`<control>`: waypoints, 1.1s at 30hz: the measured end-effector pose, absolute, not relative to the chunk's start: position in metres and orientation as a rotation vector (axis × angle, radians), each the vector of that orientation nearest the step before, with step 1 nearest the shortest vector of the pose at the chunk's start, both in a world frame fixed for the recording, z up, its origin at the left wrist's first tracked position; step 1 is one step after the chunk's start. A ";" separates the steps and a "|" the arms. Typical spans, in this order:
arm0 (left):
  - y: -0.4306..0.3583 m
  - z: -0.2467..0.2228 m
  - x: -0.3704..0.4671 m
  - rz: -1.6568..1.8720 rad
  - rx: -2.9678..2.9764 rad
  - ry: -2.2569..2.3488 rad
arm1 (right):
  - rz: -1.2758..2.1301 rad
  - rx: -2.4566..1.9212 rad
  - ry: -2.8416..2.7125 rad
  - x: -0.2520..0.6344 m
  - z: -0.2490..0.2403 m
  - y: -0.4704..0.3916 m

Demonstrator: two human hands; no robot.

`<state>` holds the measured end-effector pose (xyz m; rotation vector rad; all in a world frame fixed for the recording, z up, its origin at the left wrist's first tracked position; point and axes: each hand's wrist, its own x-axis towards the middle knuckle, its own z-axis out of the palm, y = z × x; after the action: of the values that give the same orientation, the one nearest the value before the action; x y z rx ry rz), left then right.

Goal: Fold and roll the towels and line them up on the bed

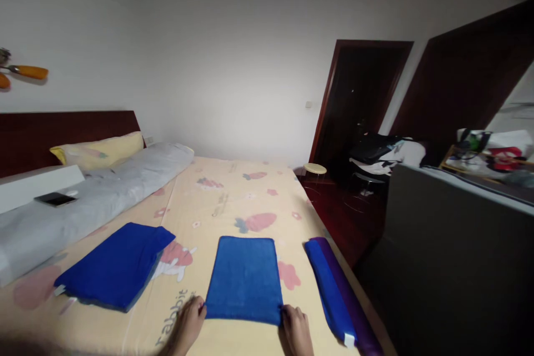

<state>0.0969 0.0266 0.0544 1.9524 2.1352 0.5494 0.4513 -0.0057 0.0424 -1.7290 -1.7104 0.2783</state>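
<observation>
- Bed [229, 200]: broad, patterned sheet; looks soft underneath, so firm pressing may dent it and drag the sheet.
- Darker blue cloth [114, 267]: lies askew to the left, well apart from the hands, one far corner skewed out.
- Blue cloth [245, 278]: flat on the bed, between the hands, near-rectangular. Likely light, limp, slightly napped; not fragile, little slip. Probably sags in the middle if lifted by one corner; best held at two corners, all layers pinched together.
- Blue roll [327, 289] and purple roll [342, 289]: side by side, right of the blue cloth.
- Left hand [194, 314]: fingertips pinched on the near left corner.
- Right hand [296, 325]: likewise, near right corner.
</observation>
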 end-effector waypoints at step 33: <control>-0.001 0.002 0.163 0.380 2.723 1.551 | -0.135 -1.347 -2.134 0.362 -0.029 -0.010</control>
<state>0.1633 -0.0010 0.0018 2.7232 1.5514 0.3796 0.3623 -0.0098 -0.0294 -1.3470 -2.1343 -0.1345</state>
